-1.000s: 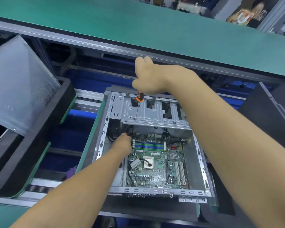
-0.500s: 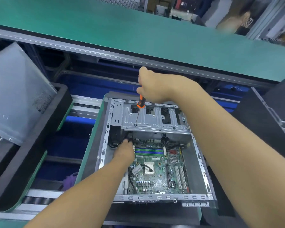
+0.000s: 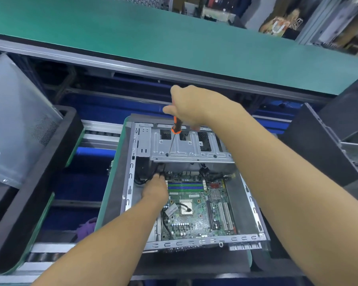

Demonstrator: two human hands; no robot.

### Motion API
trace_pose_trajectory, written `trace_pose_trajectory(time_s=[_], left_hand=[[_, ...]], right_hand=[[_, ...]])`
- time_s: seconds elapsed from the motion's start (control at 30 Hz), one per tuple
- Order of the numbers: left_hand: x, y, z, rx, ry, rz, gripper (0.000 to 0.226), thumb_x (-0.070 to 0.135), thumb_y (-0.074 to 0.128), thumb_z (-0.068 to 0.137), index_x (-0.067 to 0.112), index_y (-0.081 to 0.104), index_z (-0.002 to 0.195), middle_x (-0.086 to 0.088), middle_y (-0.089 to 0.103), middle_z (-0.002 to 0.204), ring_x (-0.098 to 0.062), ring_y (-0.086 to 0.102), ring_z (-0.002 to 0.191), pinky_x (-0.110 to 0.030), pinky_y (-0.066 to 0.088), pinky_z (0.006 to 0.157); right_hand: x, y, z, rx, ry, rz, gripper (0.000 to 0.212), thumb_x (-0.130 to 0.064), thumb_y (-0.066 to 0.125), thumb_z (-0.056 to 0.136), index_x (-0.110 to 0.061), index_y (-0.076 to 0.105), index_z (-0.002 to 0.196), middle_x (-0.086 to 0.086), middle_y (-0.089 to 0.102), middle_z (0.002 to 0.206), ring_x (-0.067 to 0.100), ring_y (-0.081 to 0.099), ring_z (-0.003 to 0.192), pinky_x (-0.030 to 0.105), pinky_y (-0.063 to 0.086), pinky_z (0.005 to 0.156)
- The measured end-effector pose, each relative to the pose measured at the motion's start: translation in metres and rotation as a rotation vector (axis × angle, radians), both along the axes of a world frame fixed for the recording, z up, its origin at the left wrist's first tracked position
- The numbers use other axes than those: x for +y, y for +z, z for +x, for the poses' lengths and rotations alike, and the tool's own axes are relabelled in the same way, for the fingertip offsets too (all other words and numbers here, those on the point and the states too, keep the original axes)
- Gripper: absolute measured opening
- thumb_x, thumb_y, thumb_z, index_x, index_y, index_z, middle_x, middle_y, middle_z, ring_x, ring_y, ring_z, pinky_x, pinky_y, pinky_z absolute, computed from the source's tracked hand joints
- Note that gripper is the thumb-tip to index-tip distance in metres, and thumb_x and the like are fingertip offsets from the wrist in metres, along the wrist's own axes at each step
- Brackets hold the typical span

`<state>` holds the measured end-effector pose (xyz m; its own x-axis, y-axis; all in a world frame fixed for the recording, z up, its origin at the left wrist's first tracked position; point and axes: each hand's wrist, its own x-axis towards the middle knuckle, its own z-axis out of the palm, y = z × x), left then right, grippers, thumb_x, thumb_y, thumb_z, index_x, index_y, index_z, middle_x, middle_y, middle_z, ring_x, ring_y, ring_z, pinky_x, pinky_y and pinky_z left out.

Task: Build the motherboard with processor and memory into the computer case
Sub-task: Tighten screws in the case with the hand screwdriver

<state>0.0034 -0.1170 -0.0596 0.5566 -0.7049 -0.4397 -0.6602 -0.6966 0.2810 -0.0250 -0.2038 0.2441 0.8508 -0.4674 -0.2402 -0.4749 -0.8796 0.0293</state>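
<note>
Far to my left a translucent grey side panel (image 3: 19, 120) leans in a black foam-edged carrier (image 3: 50, 172), set aside, I judge, so the box is open from above. A scrap of purple cloth (image 3: 87, 227) lies lower down, near the rollers. Next comes the left hand (image 3: 155, 188), reaching into the grey steel computer case (image 3: 130, 182), which lies on its side. Its fingertips are at the black cable bundle (image 3: 160, 172) by the far-left corner of the green motherboard (image 3: 196, 221). I see only the back of that hand, so I cannot tell whether it pinches the cables or merely pushes them clear – probably it is keeping them off the board's edge. The board lies flat on the case floor, with the square silver processor (image 3: 186, 207) near its middle and the blue and green memory slots (image 3: 185, 185) along its far side, so the main part looks to be in place. Above it the bare metal drive cage (image 3: 194, 149) overhangs the board's far edge. The orange-and-black-handled screwdriver (image 3: 176, 129) stands nearly upright, its tip set in a hole at the cage's near-left part. The right hand (image 3: 190, 108) is wrapped firmly round the handle from above – a fist grip that suits pressing down while turning. Further right stands a dark second case (image 3: 329, 145), well apart.
</note>
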Motion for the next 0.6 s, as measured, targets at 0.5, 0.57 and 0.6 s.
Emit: trace_pose_trajectory(time_s=[0.5, 0.57, 0.6], left_hand=[[-0.004, -0.011, 0.005, -0.116, -0.042, 0.067, 0.056, 0.003, 0.056, 0.09, 0.013, 0.037, 0.141, -0.005, 0.042, 0.136, -0.029, 0.06, 0.114, -0.038, 0.054, 0.079], [-0.004, -0.011, 0.005, -0.112, -0.041, 0.057, 0.057, -0.002, 0.054, 0.088, 0.012, 0.037, 0.141, -0.006, 0.041, 0.138, -0.03, 0.059, 0.115, -0.038, 0.055, 0.081], [-0.004, -0.011, 0.005, -0.124, -0.055, 0.057, 0.057, -0.002, 0.054, 0.088, 0.011, 0.037, 0.141, -0.007, 0.041, 0.139, -0.028, 0.059, 0.116, -0.037, 0.055, 0.083]], right_hand=[[-0.017, 0.005, 0.002, 0.132, 0.207, -0.18, 0.01, -0.011, 0.049, 0.102, -0.02, 0.047, 0.1, 0.004, 0.052, 0.083, 0.024, 0.054, 0.065, 0.033, 0.039, 0.055], [-0.017, 0.004, 0.0, 0.089, 0.158, -0.097, 0.003, -0.02, 0.039, 0.107, -0.021, 0.041, 0.105, 0.006, 0.052, 0.084, 0.018, 0.048, 0.059, 0.032, 0.033, 0.053], [-0.018, 0.003, 0.001, 0.069, 0.135, -0.029, 0.012, -0.029, 0.035, 0.107, -0.018, 0.038, 0.106, 0.006, 0.053, 0.087, 0.018, 0.047, 0.061, 0.035, 0.031, 0.055]])
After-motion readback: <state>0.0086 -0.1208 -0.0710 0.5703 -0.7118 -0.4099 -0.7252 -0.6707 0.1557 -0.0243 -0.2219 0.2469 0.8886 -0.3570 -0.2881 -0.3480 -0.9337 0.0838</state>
